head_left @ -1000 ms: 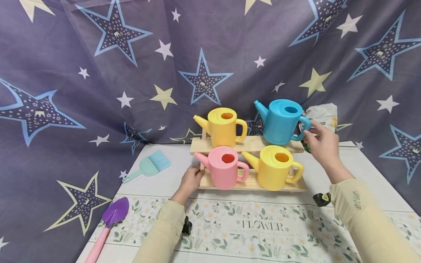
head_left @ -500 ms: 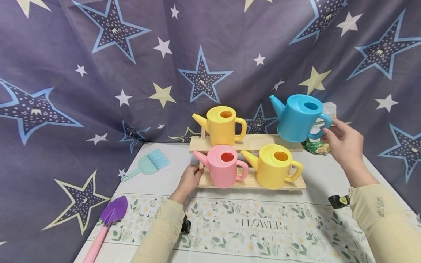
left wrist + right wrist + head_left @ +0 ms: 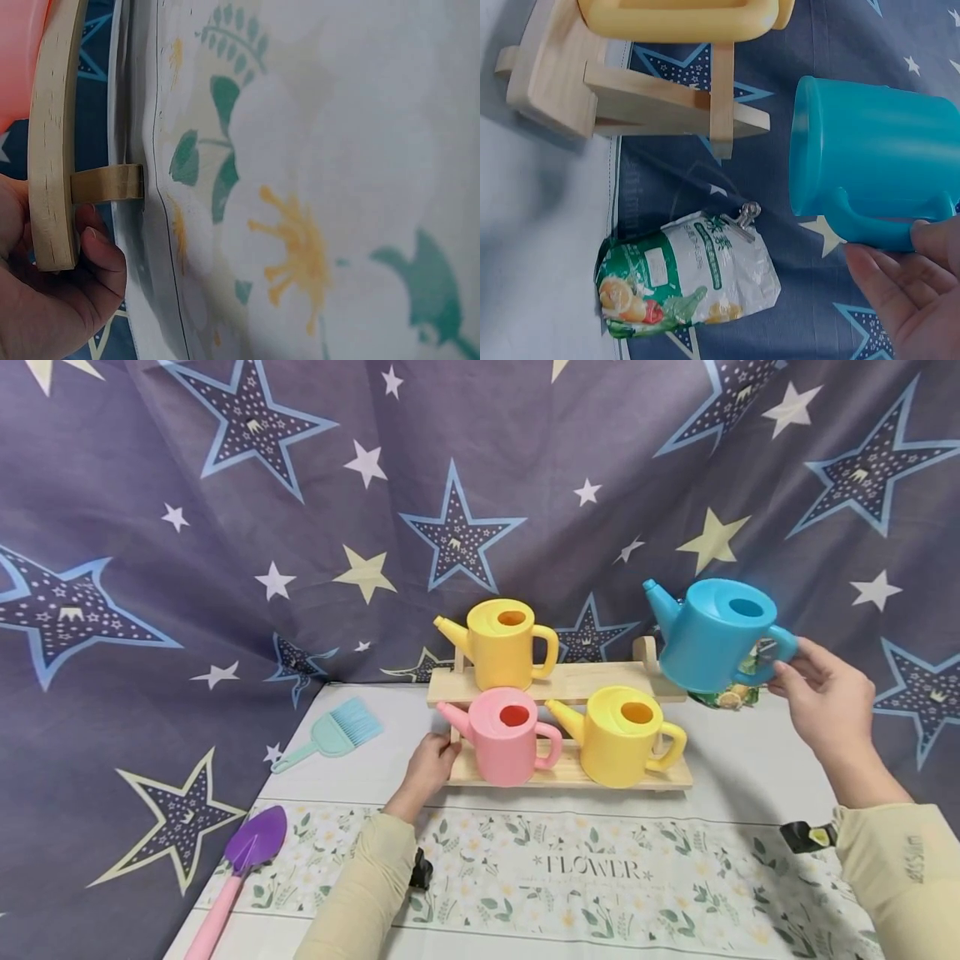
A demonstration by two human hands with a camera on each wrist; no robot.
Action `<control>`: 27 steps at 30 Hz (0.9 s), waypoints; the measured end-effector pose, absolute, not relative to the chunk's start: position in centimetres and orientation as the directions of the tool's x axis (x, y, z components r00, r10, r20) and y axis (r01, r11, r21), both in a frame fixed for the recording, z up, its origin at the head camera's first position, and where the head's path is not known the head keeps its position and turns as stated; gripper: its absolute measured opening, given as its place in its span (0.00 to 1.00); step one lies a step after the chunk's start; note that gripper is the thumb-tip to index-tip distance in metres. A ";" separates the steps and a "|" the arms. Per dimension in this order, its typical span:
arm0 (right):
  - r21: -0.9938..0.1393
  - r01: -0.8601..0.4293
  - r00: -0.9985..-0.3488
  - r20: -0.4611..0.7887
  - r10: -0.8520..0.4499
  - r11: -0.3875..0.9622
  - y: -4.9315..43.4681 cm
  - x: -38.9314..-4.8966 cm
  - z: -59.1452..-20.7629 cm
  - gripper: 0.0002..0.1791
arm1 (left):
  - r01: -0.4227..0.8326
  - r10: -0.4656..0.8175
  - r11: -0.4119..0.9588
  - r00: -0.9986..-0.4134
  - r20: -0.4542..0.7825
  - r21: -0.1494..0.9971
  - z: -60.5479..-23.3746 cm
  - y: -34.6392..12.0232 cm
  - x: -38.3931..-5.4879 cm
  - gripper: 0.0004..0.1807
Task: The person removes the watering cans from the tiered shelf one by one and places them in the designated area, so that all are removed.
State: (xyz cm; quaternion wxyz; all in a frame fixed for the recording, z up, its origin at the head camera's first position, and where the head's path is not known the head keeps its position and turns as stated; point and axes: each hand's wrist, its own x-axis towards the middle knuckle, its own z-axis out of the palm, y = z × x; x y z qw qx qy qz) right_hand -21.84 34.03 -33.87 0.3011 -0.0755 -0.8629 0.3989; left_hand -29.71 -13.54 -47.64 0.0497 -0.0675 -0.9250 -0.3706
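My right hand (image 3: 832, 710) pinches the handle of a blue watering can (image 3: 708, 639), held up off the right end of the upper shelf, spout pointing left. In the right wrist view, the blue watering can (image 3: 885, 146) hangs clear of the wood, with thumb and fingers on its handle. My left hand (image 3: 429, 764) grips the left end of the lower board of a two-tier wooden shelf (image 3: 588, 681); its fingers curl round the board end (image 3: 52, 172) in the left wrist view. A yellow watering can (image 3: 498, 652) stands on top. Below are a pink one (image 3: 498, 747) and another yellow one (image 3: 615, 747).
A white-and-green printed bag (image 3: 690, 277) with a metal clip (image 3: 746, 217) stands behind the shelf's right end. On the left lie a pale green brush (image 3: 333, 732) and a purple trowel (image 3: 257, 839) with a pink handle. A star-patterned curtain (image 3: 315, 568) closes off the back.
My right hand has lifted the blue watering can off the upper board and carried it right, tilting it slightly. The left hand keeps its hold on the shelf.
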 end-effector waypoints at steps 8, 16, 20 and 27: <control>-0.751 -0.065 -0.794 0.438 0.421 0.657 35.9 -21.0 -34.6 0.24 | 0.144 0.076 0.713 -0.989 0.129 0.686 -47.4 -13.5 -29.6 0.16; -0.730 0.068 -0.773 0.392 0.498 0.680 37.3 -20.1 -35.8 0.25 | 0.136 0.080 0.712 -0.990 0.113 0.689 -47.4 -13.6 -29.6 0.18; -0.735 0.066 -0.770 0.392 0.502 0.675 38.0 -19.9 -36.6 0.25 | 0.151 0.081 0.717 -0.988 0.133 0.681 -47.5 -13.6 -29.6 0.17; -0.719 0.060 -0.776 0.403 0.486 0.692 38.8 -19.6 -37.8 0.24 | 0.164 0.086 0.716 -0.985 0.148 0.679 -47.5 -13.4 -29.6 0.15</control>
